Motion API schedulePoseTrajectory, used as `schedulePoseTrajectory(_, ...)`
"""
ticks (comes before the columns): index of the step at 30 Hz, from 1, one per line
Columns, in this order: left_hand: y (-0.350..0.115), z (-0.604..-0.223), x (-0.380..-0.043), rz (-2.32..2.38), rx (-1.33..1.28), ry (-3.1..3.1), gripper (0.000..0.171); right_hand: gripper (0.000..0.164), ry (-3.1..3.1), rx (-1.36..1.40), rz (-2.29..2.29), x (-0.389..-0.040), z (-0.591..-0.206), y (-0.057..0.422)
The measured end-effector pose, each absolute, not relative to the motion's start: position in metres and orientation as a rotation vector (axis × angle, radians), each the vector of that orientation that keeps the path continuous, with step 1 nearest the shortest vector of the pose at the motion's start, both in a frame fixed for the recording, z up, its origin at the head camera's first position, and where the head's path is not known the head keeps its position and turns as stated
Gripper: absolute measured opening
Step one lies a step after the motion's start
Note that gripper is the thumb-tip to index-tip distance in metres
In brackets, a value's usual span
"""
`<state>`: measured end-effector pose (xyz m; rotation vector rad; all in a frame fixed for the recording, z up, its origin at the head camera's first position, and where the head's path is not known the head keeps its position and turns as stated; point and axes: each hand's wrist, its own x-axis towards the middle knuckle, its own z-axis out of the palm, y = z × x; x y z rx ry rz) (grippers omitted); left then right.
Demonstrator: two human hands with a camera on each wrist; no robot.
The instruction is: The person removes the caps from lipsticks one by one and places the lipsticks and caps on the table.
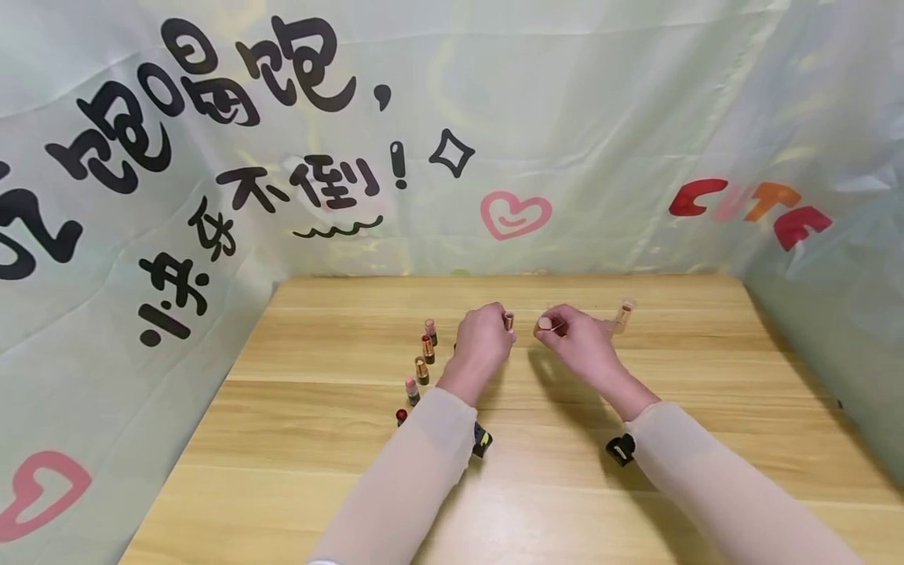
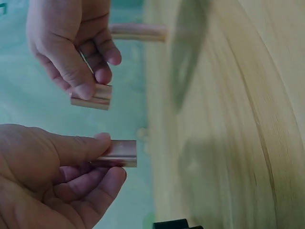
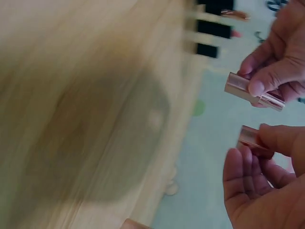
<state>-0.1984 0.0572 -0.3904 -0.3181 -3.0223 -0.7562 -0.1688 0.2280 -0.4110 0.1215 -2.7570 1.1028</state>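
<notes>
My left hand (image 1: 482, 337) pinches a rose-gold lipstick tube (image 3: 239, 88) between thumb and fingers; its narrower shiny neck shows in the right wrist view. Facing it, my right hand (image 1: 586, 347) pinches a short rose-gold lipstick cap (image 2: 93, 99). Cap and tube are held apart, a small gap between them, above the far part of the table. Left of my left hand, uncapped lipsticks stand upright in a row, among them a pink one (image 1: 413, 390) and a dark red one (image 1: 402, 416); my left sleeve partly covers the nearest.
A rose-gold lipstick (image 1: 625, 313) stands upright on the wooden table (image 1: 318, 486), just beyond my right hand. Printed cloth (image 1: 600, 118) hangs behind the table and along both sides. Black camera mounts (image 1: 621, 450) sit at both wrists.
</notes>
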Motion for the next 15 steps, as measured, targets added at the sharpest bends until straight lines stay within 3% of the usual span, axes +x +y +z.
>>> schedulePoseTrajectory(8,0.065,-0.402,-0.211,-0.588,-0.31,-3.157,0.009,0.009,-2.974,0.157,0.872,-0.185,-0.429,0.224)
schedulePoseTrajectory(15,0.069,-0.412,-0.214,-0.472,-0.326,-3.196,0.008,0.011,-3.019,0.146,0.783,-0.189,-0.435,0.224)
